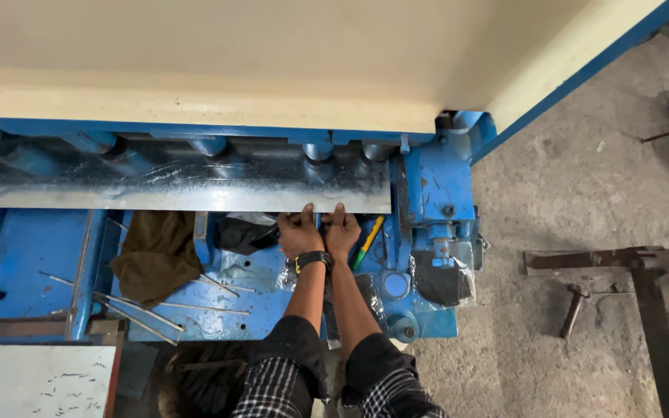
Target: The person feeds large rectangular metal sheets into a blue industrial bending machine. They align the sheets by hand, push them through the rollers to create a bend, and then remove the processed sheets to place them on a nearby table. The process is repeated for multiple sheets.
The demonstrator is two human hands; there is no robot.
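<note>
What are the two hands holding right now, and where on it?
Both the left hand and right hand press fingertips on the near edge of the long metal sheet on the blue machine; no closed grip is visible.

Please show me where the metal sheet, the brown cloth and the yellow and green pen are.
metal sheet (172, 197): head view, on the bright flat strip near its front edge.
brown cloth (156, 251): head view, on the middle of the crumpled folds.
yellow and green pen (368, 241): head view, on the middle of its barrel.
</note>
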